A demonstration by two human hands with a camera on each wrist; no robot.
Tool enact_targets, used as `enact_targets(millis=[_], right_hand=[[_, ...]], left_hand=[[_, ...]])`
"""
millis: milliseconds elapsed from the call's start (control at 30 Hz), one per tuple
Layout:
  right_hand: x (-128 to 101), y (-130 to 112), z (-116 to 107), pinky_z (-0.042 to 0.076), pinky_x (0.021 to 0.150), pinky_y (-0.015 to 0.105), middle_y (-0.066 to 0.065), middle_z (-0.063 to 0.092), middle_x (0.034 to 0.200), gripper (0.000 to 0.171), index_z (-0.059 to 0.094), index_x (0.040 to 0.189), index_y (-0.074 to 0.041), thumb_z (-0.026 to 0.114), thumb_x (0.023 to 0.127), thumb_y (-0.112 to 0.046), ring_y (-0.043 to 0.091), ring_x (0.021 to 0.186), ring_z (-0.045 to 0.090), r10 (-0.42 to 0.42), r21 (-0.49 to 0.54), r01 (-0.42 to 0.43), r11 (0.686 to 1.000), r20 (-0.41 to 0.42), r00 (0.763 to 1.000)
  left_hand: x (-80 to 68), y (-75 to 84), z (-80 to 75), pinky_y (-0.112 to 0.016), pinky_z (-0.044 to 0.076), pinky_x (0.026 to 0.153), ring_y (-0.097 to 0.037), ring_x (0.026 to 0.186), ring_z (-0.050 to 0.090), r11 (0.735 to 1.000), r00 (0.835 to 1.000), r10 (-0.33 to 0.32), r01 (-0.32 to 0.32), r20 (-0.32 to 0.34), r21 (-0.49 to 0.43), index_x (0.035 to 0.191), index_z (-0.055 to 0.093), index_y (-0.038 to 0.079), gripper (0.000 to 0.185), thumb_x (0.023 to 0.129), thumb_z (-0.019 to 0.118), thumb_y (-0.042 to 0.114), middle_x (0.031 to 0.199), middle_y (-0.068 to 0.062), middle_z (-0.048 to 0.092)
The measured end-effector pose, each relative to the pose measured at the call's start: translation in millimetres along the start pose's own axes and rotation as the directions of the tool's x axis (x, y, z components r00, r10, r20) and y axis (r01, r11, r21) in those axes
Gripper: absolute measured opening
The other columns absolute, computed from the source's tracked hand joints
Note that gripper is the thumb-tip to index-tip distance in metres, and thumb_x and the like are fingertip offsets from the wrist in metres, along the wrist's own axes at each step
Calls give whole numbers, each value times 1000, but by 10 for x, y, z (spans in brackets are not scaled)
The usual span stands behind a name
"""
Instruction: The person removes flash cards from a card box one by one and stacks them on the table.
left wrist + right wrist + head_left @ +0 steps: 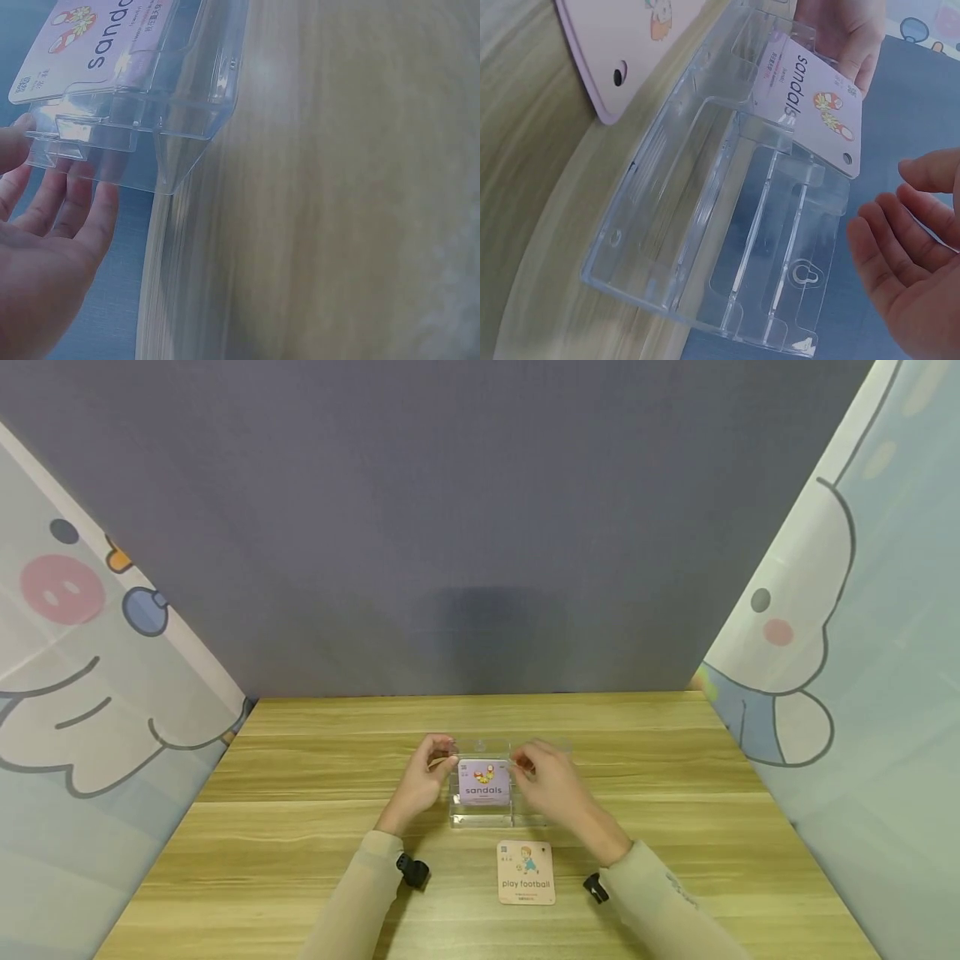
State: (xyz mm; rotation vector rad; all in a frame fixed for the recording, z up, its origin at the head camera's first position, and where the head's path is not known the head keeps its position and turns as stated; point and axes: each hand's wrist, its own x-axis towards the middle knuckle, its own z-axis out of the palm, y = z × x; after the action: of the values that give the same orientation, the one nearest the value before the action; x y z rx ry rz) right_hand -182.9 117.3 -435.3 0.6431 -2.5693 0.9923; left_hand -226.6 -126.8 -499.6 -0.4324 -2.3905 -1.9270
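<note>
A clear plastic rack with stepped compartments (482, 822) stands on the table. In its left compartment sits a lilac "sandals" picture card (483, 783), leaning back and facing me. My left hand (420, 781) is at the rack's left side; in the left wrist view its thumb is at the front edge and its fingers (97, 221) lie behind the clear wall, pinching the rack. My right hand (551, 783) is beside the card's right edge. In the right wrist view its loosely bent fingers (885, 247) hold nothing and stand apart from card and rack.
A "play football" card (526, 872) lies flat on the wooden table (300, 827) in front of the rack, between my forearms. A dark grey partition (480, 527) rises behind the table. Curtains with cartoon figures hang at the left and right (810, 693).
</note>
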Motion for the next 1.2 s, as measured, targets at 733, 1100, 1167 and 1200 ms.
enact_targets(millis=[733, 1100, 1167, 1200], right_hand=[[102, -20, 181, 55, 69, 25, 3, 70, 98, 15, 74, 102, -6, 78, 88, -10, 16, 86, 64, -86, -172, 91, 981, 36, 996], [95, -37, 219, 52, 66, 23, 2, 68, 96, 14, 74, 101, -5, 78, 89, -10, 14, 83, 60, -92, -180, 98, 979, 41, 995], [99, -39, 225, 52, 66, 23, 1, 67, 96, 13, 74, 101, -5, 78, 89, -9, 14, 84, 60, -86, -182, 93, 979, 45, 995], [102, -39, 228, 53, 67, 23, 1, 67, 96, 12, 74, 101, -5, 77, 89, -9, 14, 85, 60, -83, -185, 90, 979, 48, 995]], left_hand=[[-3, 12, -8, -47, 48, 103, -33, 115, 57, 1000, 1000, -14, 14, -4, 8, 130, 49, -7, 31, 101, 58, -2, 127, -27, 56], [1, -4, 5, -46, 49, 102, -32, 115, 58, 1000, 1000, -1, 1, -8, 9, 129, 50, -6, 31, 100, 60, -2, 124, -22, 59], [1, -4, 7, -48, 48, 102, -33, 115, 57, 1000, 1000, -5, 5, -6, 11, 130, 50, -6, 31, 100, 59, -2, 125, -24, 58], [2, -7, 9, -48, 48, 102, -33, 115, 57, 1000, 1000, -1, 1, -6, 11, 130, 50, -6, 31, 100, 59, -2, 126, -25, 57]])
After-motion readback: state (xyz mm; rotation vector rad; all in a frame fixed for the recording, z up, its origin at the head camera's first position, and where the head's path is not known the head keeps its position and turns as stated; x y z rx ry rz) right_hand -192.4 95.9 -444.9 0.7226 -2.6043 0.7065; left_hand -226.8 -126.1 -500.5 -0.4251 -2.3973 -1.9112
